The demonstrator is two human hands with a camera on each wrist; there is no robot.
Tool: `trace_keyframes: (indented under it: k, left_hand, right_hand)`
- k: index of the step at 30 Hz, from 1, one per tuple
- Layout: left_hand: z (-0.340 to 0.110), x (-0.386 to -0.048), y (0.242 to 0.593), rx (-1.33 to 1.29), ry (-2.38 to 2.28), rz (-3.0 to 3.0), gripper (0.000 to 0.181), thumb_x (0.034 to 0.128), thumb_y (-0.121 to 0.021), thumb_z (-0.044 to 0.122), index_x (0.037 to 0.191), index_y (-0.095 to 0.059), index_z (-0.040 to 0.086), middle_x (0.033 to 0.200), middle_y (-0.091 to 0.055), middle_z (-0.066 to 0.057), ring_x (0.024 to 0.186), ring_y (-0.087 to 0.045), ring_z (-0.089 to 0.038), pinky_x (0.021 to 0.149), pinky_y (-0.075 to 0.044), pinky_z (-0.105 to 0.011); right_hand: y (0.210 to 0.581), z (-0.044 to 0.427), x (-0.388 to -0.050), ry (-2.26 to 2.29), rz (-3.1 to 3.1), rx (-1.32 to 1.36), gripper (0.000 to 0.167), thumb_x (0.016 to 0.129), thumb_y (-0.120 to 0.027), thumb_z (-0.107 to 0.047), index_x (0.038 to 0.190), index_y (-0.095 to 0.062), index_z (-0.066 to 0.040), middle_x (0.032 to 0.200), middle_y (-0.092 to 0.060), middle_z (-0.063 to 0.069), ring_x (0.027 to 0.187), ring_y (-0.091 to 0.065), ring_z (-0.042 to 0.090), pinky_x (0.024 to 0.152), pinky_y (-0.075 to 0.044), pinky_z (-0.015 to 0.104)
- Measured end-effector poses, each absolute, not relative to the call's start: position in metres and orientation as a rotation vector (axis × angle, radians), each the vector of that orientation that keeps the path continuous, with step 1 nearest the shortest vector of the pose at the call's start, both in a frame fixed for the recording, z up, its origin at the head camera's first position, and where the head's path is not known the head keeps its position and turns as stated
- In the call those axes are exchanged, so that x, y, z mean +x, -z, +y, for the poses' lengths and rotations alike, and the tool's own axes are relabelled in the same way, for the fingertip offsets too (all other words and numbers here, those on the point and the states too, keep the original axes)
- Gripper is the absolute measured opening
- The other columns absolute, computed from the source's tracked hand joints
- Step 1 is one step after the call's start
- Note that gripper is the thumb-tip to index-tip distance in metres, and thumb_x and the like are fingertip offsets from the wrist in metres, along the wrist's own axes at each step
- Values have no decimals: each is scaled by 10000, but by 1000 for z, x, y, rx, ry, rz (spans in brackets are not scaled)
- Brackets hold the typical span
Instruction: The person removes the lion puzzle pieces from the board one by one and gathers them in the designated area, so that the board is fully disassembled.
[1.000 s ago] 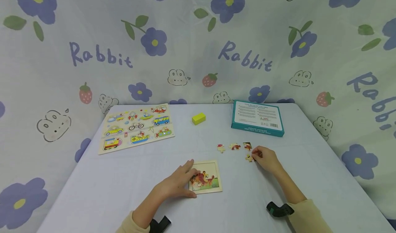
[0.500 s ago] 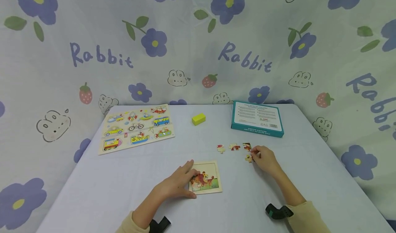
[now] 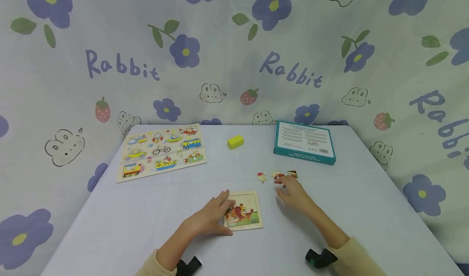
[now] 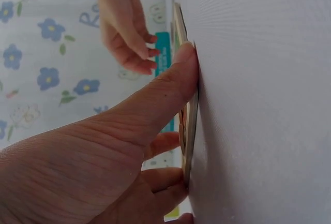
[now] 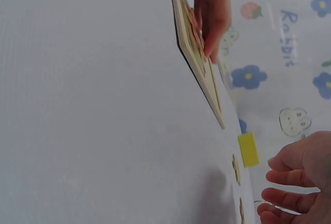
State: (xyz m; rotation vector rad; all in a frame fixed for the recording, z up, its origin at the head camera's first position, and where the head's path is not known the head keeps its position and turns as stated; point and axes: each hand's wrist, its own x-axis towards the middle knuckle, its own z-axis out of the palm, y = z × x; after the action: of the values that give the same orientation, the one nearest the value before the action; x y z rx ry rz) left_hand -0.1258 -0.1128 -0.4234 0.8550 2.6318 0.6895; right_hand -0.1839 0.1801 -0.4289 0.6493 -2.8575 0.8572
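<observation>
My left hand (image 3: 210, 215) holds a small wooden jigsaw puzzle board (image 3: 248, 198). Its thumb presses the near edge while other fingers lie on the left side and face. Partly filled, the board shows a brown animal over green. To the right hovers my right hand (image 3: 294, 195), fingers spread and slightly bent in the right wrist view; nothing shows between them. Just past its fingertips lie loose puzzle pieces: one with red (image 3: 261, 176), a brown one (image 3: 277, 174) partly covered by the fingers, and a dark brown one (image 3: 292, 173). Whatever lies under the right hand is hidden.
A larger vehicle puzzle board (image 3: 161, 152) lies at the back left. Near the back middle sits a yellow block (image 3: 235, 141), with a flat teal box (image 3: 305, 141) at the back right. A patterned curtain (image 3: 234, 52) hangs behind the table.
My right hand has moved left and slightly nearer from beside a fourth loose piece, its fingers now spread. That piece no longer shows. My left hand stays on the board.
</observation>
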Motion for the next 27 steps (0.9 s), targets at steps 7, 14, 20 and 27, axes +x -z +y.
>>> trace_keyframes:
  k: [7,14,20,27]
  left_hand:
    - [-113,-126,425,839,-658,2638,924,702,-758,411,1387,-323,-29,1476,-158,-240,1358,-146,-356,1062,-177,-501]
    - [-112,-127,426,819,-651,2632,930,707,-749,416,1408,-307,-6,1493,-133,-212,1368,-128,-328,1070,-165,-486]
    - [-113,-127,424,812,-666,2624,926,704,-755,402,1409,-311,-2,1490,-138,-216,1366,-131,-332,1070,-164,-486]
    - [-113,-128,425,805,-656,2620,933,703,-745,428,1411,-310,3,1492,-139,-210,1367,-129,-331,1068,-168,-488]
  right_hand:
    - [428,155,-172,-700,-2875,801,255,811,-675,-96,1051,-615,-32,1030,-565,69,1013,-513,239,856,-458,374]
    - [425,137,-163,-540,-2857,1007,306,842,-658,-185,1109,-614,-40,1058,-557,69,975,-506,204,816,-472,336]
    - [428,124,-158,-456,-2897,1095,290,860,-638,-254,1083,-617,-71,1064,-557,63,941,-496,194,797,-466,331]
    - [433,114,-152,-455,-2882,1184,323,858,-630,-354,1079,-611,-120,1051,-543,29,936,-465,170,802,-441,308]
